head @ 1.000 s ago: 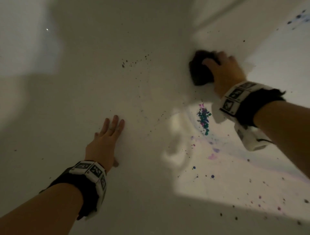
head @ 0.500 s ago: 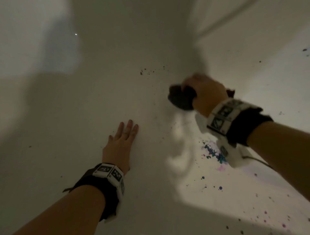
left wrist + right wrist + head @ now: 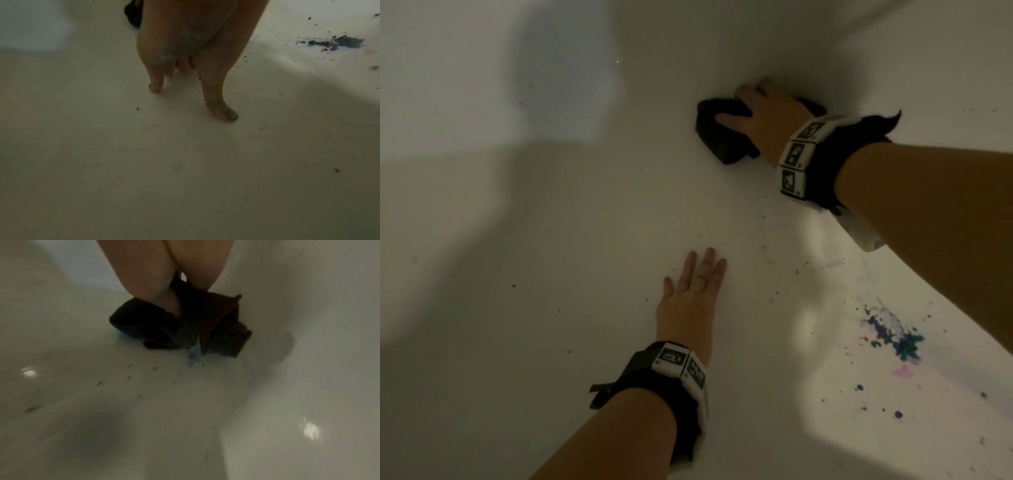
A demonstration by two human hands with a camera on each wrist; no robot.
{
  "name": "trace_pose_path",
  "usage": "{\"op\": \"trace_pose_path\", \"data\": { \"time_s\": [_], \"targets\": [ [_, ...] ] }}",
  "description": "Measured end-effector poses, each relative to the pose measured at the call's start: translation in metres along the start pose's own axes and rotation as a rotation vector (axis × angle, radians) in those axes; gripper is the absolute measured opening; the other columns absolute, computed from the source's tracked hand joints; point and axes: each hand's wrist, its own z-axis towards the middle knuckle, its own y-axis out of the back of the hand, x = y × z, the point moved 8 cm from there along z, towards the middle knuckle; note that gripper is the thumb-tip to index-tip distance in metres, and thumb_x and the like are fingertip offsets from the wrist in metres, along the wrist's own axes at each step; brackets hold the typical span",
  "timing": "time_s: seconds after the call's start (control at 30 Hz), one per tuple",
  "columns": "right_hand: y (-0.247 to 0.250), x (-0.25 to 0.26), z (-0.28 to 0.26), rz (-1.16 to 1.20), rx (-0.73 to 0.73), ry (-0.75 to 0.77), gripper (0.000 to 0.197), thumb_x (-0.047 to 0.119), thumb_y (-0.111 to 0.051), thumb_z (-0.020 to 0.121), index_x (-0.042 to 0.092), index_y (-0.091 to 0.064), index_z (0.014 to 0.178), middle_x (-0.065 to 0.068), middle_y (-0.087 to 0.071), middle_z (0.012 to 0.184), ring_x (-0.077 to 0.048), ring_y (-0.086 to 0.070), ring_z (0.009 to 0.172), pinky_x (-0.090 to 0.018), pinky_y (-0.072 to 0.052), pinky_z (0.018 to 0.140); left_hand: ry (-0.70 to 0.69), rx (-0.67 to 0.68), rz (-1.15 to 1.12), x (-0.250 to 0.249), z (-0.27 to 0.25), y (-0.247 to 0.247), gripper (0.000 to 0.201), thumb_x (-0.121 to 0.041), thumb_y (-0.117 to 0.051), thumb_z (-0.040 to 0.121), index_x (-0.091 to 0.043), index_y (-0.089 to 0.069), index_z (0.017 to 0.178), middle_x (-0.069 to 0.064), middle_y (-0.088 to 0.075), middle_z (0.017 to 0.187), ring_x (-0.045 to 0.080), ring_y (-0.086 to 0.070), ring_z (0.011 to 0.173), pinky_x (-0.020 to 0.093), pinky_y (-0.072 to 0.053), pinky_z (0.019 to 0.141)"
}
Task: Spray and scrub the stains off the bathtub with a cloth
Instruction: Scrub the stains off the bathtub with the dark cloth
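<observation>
My right hand [image 3: 760,113] grips a dark folded cloth [image 3: 722,144] and presses it against the white bathtub [image 3: 585,205] at its curved far end. The right wrist view shows my thumb tucked into the cloth [image 3: 205,324], with a blue smear [image 3: 194,353] just below it. My left hand [image 3: 695,291] lies flat on the tub floor, fingers straight, holding nothing. A blue, green and purple stain [image 3: 897,339] sits to the right of my left hand, under my right forearm. It also appears in the left wrist view as a stain [image 3: 337,43] at the upper right.
Small dark specks [image 3: 784,270] are scattered over the tub floor between my hands and around the coloured stain. Blue dots [image 3: 899,414] lie in the lit patch at the lower right. The tub walls curve up on the far side and on the right.
My right hand has swept the cloth leftward across the tub's far end, away from the right wall. My left hand has stayed flat on the tub floor. The view has shifted.
</observation>
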Motion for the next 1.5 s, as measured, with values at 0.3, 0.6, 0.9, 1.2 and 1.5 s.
{"op": "trace_pose_path", "data": {
  "time_s": [0.3,0.6,0.9,1.2,1.5],
  "targets": [
    [-0.091,0.019,-0.142,0.325,0.055,0.228,0.041,-0.012,-0.073,0.051,0.011,-0.075,0.085,-0.020,-0.062,0.086,-0.039,-0.059,0.074,-0.044,-0.054,0.065,-0.006,0.046,0.034,-0.001,-0.003,0.002,0.106,-0.007,-0.062,0.085,-0.023,0.026,0.143,-0.004,0.034,0.149,0.022,0.023,0.141,0.042,-0.008,0.116],
    [0.010,-0.025,-0.104,0.375,-0.350,-0.030,0.026,0.006,-0.052,0.086,0.005,-0.067,0.107,-0.025,-0.054,0.118,-0.036,-0.050,0.110,-0.030,-0.036,0.094,0.007,0.025,-0.012,-0.001,-0.004,0.004,0.108,0.001,-0.061,0.083,-0.026,0.025,0.142,-0.009,0.036,0.147,0.018,0.023,0.141,0.040,-0.006,0.116],
    [-0.047,-0.036,-0.082,0.071,0.134,-0.094,0.038,0.009,-0.055,0.085,0.015,-0.055,0.122,-0.013,-0.043,0.131,-0.035,-0.044,0.115,-0.040,-0.035,0.099,-0.005,0.020,-0.009,-0.002,-0.004,0.003,0.110,0.001,-0.062,0.082,-0.028,0.027,0.140,-0.012,0.041,0.138,0.018,0.023,0.141,0.040,-0.007,0.116],
    [-0.090,-0.012,-0.232,0.286,0.196,-0.042,0.030,-0.002,-0.071,0.065,0.013,-0.067,0.091,-0.011,-0.058,0.103,-0.031,-0.054,0.091,-0.045,-0.051,0.078,-0.012,0.108,0.046,-0.005,-0.008,0.006,0.121,-0.008,-0.074,0.073,-0.025,0.023,0.144,-0.006,0.034,0.148,0.020,0.022,0.141,0.040,-0.008,0.116],
    [-0.106,0.115,-0.265,0.602,0.228,-0.007,0.042,0.013,-0.060,0.086,0.009,-0.047,0.126,-0.020,-0.042,0.125,-0.037,-0.050,0.102,-0.042,-0.050,0.081,-0.023,0.073,0.039,-0.002,-0.005,0.004,0.117,-0.018,-0.074,0.076,-0.024,0.020,0.145,-0.005,0.028,0.151,0.018,0.020,0.142,0.041,-0.008,0.116]
  ]
}}
